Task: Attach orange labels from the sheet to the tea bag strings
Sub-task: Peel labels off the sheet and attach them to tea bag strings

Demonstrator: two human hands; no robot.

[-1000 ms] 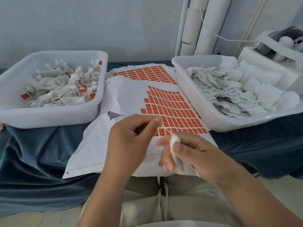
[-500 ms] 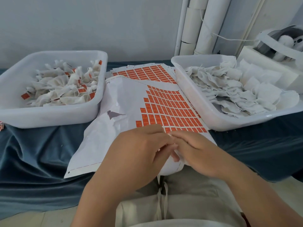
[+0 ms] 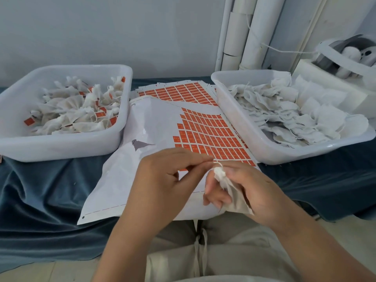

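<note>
Drawn apart are left grip (image 3: 162, 180) and right grip (image 3: 256, 192) | string (image 3: 216, 164) is pinched by left grip | tea bag (image 3: 231, 193), rightward, is clasped by right grip

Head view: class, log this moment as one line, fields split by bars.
left hand: pinches string | right hand: holds tea bag | label sheet: partly used | label on string: none visible

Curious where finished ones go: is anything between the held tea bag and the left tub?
Nothing visible blocks it. Between the tea bag in the right hand and the left tub lie only the flat label sheet and the left hand pinching its string.
</note>
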